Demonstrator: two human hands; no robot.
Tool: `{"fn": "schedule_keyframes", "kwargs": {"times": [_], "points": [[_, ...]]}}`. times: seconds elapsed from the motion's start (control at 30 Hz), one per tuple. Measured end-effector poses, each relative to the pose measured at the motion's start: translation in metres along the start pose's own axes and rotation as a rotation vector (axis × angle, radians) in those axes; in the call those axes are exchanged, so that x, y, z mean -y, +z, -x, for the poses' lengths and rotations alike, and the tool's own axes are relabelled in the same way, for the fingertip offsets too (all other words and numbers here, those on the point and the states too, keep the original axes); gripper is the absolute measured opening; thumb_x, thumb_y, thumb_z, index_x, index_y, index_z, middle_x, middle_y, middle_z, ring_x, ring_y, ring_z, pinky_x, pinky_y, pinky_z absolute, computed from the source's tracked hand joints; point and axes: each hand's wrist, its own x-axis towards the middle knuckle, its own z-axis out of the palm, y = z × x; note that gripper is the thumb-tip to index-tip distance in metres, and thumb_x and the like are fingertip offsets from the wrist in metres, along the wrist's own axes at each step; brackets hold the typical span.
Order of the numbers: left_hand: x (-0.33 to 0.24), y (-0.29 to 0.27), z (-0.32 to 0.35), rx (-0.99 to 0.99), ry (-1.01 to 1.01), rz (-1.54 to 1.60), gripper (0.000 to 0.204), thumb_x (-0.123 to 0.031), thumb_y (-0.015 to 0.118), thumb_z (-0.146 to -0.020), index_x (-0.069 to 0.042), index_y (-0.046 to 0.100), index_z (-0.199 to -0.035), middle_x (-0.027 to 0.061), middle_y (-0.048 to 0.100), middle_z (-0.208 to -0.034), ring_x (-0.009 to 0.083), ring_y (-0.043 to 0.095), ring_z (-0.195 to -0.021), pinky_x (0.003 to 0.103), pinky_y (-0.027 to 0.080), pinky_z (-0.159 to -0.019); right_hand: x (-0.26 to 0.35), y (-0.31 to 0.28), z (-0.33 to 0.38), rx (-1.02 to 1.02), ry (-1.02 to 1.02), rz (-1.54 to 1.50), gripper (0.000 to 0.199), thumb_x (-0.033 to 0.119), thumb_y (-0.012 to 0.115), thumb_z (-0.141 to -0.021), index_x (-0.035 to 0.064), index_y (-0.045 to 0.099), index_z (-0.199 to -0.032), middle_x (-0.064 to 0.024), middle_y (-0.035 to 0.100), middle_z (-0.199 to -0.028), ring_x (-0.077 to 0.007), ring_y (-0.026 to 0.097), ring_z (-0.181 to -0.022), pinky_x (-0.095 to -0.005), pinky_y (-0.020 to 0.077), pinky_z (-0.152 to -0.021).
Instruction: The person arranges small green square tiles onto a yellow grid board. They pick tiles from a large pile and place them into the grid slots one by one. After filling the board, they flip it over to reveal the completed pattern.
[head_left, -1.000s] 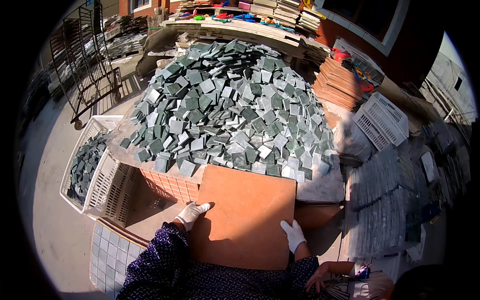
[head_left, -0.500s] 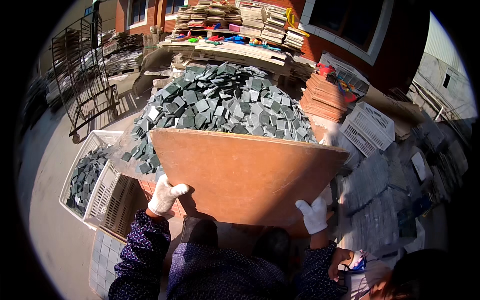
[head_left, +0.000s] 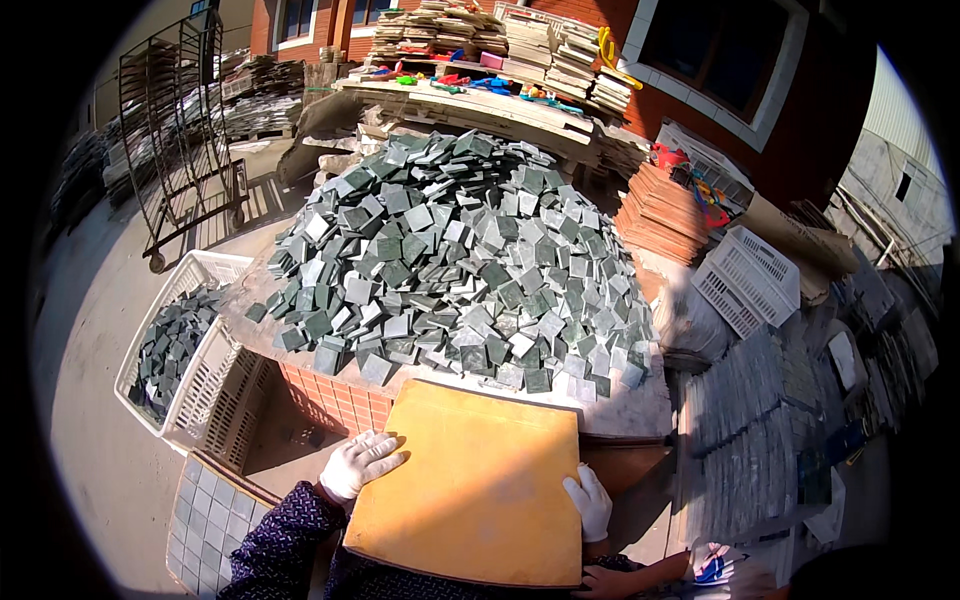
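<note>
A flat yellow-faced board (head_left: 480, 470) lies in front of me, tilted, with a shadow across its lower right. My left hand (head_left: 362, 464), in a white glove, holds its left edge with the fingers lying over the face. At the right edge, my white-gloved right hand (head_left: 590, 502) grips the side; the thumb is hidden. Beyond the board, a large heap of small square grey-green stone tiles (head_left: 440, 250) covers the worktable (head_left: 655, 400). Part of a brown board (head_left: 625, 470) shows below the table's front right edge.
White plastic crates (head_left: 215, 390) stand at the left, one filled with tiles. A gridded tile sheet (head_left: 205, 515) lies at lower left. Brown boards (head_left: 660, 215) are stacked beside the heap, and grey slabs (head_left: 745, 430) at the right. Another person's bare hand (head_left: 620, 578) reaches in at lower right.
The raised brown board face no longer covers the heap's front. A yellow face now lies lower and nearer me; whether it is the same board I cannot tell. My hands have moved lower.
</note>
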Motion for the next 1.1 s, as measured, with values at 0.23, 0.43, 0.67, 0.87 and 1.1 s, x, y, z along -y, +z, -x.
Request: {"fn": "schedule_keyframes", "kwargs": {"times": [0.23,0.43,0.67,0.87,1.1], "points": [[0.011,0.046,0.012,-0.028,-0.164,0.023,0.043,-0.008,0.056,-0.079,-0.01,0.062,-0.121,0.0115,0.063,-0.122,0.0289,0.06,-0.115,0.04,0.048,-0.099,-0.013,0.019,-0.001,0.137,-0.016,0.134,0.027,0.011,0.062,-0.083,0.0128,0.065,-0.111,-0.0137,0.059,-0.12,-0.0317,0.06,-0.109,-0.038,0.0512,-0.09],[0.027,0.053,0.016,-0.038,-0.173,0.267,0.035,-0.001,0.057,-0.083,-0.007,0.062,-0.117,0.0145,0.064,-0.119,0.0302,0.062,-0.11,0.039,0.048,-0.098,-0.01,-0.011,-0.062,0.227,-0.017,0.143,0.027,0.011,0.063,-0.082,0.0057,0.064,-0.109,-0.0119,0.062,-0.114,-0.0307,0.057,-0.112,-0.039,0.047,-0.098],[0.005,0.069,-0.006,-0.18,-0.544,0.502,0.054,-0.034,0.058,-0.095,0.005,0.05,-0.132,0.0266,0.041,-0.144,0.0377,0.041,-0.135,0.041,0.035,-0.108,0.021,0.001,-0.158,-0.119,0.089,0.18,0.071,0.044,0.058,-0.09,-0.0026,0.038,-0.14,-0.0244,0.048,-0.137,-0.0441,0.04,-0.13,-0.05,0.028,-0.112],[0.001,0.067,-0.017,-0.134,-0.568,0.427,0.053,-0.032,0.063,-0.091,0.002,0.052,-0.13,0.0265,0.043,-0.142,0.0409,0.043,-0.131,0.041,0.04,-0.105,-0.011,0.09,-0.096,0.33,0.088,0.222,0.071,0.043,0.063,-0.086,0.0001,0.041,-0.139,-0.0231,0.036,-0.147,-0.0389,0.039,-0.132,-0.0494,0.0265,-0.112],[-0.024,0.064,0.028,-0.282,-0.615,0.784,0.059,-0.027,0.062,-0.092,0.002,0.042,-0.14,0.0257,0.041,-0.144,0.0388,0.039,-0.135,0.044,0.032,-0.111,0.031,0.03,0.013,0.241,0.463,-0.077,0.068,0.028,0.07,-0.083,-0.0008,0.04,-0.138,-0.0275,0.036,-0.144,-0.0437,0.041,-0.13,-0.044,0.04,-0.104]]}}
